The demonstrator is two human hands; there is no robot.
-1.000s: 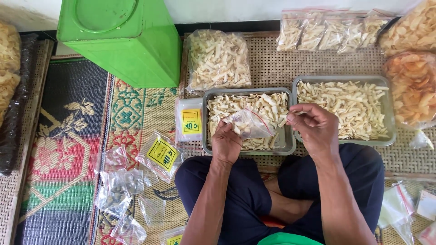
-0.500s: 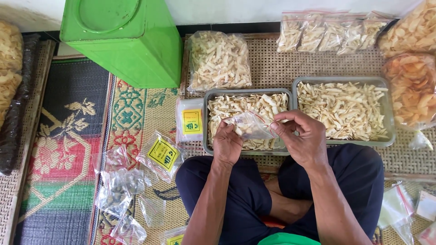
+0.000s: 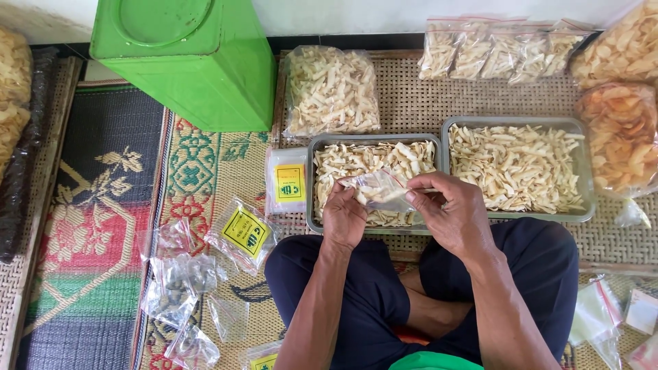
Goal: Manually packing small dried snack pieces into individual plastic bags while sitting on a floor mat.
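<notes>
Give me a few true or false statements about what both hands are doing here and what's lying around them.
1. Both the left hand and the right hand hold a small clear bag. True.
2. The bag is held over the right metal tray. False: it is over the left metal tray.
3. The green tin lies on its side. False: it stands upright.
4. Empty clear bags lie on the mat to the person's left. True.
</notes>
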